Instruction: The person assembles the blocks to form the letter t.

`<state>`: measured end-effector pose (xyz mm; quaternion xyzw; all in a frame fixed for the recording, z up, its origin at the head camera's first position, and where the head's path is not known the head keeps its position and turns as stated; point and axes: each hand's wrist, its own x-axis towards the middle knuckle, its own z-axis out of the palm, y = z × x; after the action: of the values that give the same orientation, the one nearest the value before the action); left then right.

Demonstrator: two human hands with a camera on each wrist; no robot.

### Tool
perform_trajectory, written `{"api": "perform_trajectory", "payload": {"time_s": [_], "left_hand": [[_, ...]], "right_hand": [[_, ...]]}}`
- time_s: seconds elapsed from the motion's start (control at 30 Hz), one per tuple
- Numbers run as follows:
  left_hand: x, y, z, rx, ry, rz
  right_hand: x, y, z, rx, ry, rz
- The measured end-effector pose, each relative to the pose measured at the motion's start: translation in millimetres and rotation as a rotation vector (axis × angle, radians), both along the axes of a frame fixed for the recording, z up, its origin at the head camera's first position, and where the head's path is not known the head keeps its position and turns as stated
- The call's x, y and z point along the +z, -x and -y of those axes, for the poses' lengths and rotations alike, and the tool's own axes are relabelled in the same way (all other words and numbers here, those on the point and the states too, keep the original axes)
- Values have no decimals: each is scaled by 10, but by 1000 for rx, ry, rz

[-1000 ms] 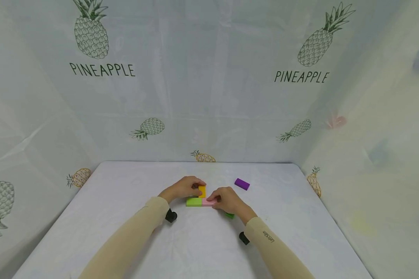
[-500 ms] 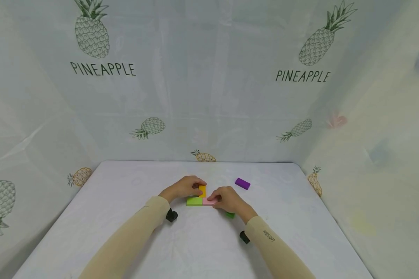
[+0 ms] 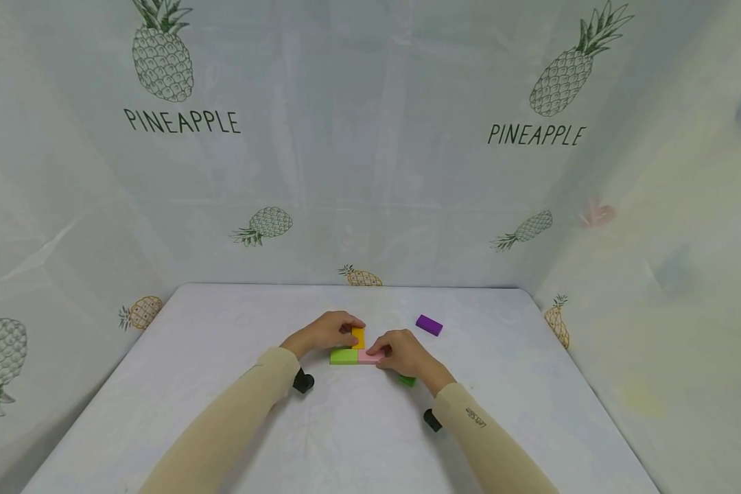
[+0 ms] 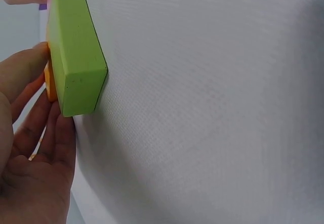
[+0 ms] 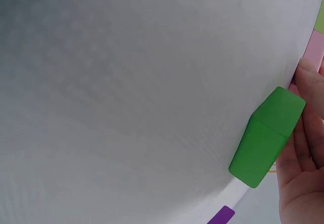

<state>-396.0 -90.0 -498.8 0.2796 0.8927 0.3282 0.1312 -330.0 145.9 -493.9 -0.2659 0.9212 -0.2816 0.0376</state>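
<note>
My left hand (image 3: 327, 331) pinches an orange block (image 3: 358, 338) between thumb and fingers, just behind a row of two blocks. That row is a lime green block (image 3: 344, 357) on the left, end to end with a pink block (image 3: 368, 357) on the right. The pink block's right end is gripped by my right hand (image 3: 405, 353), which hides part of it. In the left wrist view the lime green block (image 4: 76, 51) lies flat on the table, partly covering the orange one. A dark green block (image 5: 268, 135) lies near my right palm, partly hidden by the wrist in the head view.
Behind my right hand, a purple block (image 3: 429, 325) lies at an angle on the white table (image 3: 358, 439). Pineapple-printed sheeting (image 3: 346, 137) hangs beyond the table's back edge and along both sides. A black wrist device sits under each forearm.
</note>
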Motion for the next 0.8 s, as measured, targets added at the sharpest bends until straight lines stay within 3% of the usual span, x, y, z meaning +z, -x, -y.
{"api": "perform_trajectory", "payload": {"time_s": [0.8], "left_hand": [[131, -65, 57, -66, -9, -53]], "right_hand": [[-23, 3, 1, -19, 0, 17]]}}
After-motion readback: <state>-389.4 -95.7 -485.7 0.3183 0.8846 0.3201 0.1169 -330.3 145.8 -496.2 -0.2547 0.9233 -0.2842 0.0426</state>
